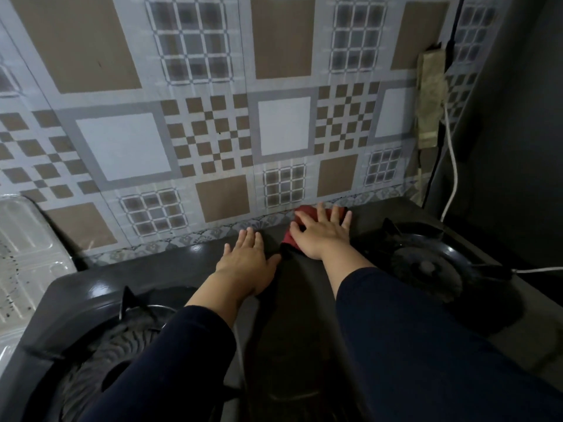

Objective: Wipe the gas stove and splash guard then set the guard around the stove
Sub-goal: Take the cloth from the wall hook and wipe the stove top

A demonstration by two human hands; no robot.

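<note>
A black two-burner gas stove (189, 263) fills the lower half of the head view. Its left burner (122, 330) sits at the lower left and its right burner (423, 266) at the right. My right hand (323, 236) lies flat, fingers spread, on a dark red cloth (307, 212) pressed against the stove's back edge at the centre. My left hand (246, 260) rests flat and bare on the stove top just left of the cloth. A silvery, spotted foil splash guard (27, 248) leans at the far left beside the stove.
A patterned tile-look wall (213, 117) rises directly behind the stove. A dusty power strip (429, 99) hangs on the wall at the right, with a white cable (454, 175) running down past the right burner. A dark surface (518, 117) closes the right side.
</note>
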